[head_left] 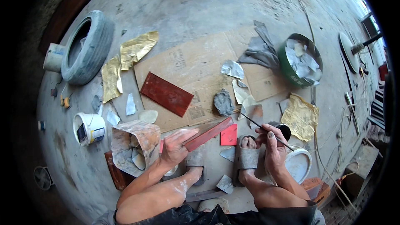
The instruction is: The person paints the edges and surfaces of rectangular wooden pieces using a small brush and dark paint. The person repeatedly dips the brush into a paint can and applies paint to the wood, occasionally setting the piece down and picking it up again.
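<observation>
Here, the left hand grips the near end of a narrow reddish-brown wooden piece, its fingers stretched along one side; exactly where the thumb presses cannot be told. The piece is held up in front of the person, above the floor between and just beyond the two grey sandals. Its long axis runs aslant, from the left hand at lower left up to the right, the free end pointing forward and away from the body. It looks straight-edged and slim, with a smooth, slightly glossy broad face and a darker red edge toward the person.

The right hand pinches a thin dark brush between thumb and fingers, the handle slanting so that its pale tip points forward and left, near the free end of the piece. A black round-mouthed container stands just beside that hand. Beyond, a dark red rectangular panel lies on flattened cardboard, near a crumpled grey rag.
</observation>
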The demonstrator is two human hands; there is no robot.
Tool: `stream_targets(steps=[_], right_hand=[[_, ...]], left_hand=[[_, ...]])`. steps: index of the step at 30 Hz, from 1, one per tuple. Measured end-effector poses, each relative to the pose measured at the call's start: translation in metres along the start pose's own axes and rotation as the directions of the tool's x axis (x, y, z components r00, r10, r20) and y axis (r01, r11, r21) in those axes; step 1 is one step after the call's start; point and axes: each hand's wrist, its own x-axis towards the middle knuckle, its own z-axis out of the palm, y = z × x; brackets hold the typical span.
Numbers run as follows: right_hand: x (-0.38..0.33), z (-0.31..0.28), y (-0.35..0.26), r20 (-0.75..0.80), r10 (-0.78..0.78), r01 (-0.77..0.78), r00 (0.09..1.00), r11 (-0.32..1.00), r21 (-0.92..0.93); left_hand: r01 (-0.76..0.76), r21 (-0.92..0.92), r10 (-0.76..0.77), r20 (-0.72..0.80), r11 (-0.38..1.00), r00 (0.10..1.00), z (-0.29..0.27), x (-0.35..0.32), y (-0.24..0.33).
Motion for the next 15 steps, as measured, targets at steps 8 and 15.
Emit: stream_targets(steps=[8, 15], right_hand=[[-0.007, -0.01, 0.009, -0.131, -0.023, 0.01, 0.991, 0.995, -0.1], [-0.003, -0.015, 0.014, -0.135, 0.013, -0.027, 0.991, 0.995, -0.1]], left_hand=[[-0.173, 0.098, 0.175, -0.011, 0.98, 0.985, -0.017, 0.027, 0.02], [0.484, 0.148, -0.498, 0.071, 0.862, 0.865, -0.142, 0.06, 0.085]])
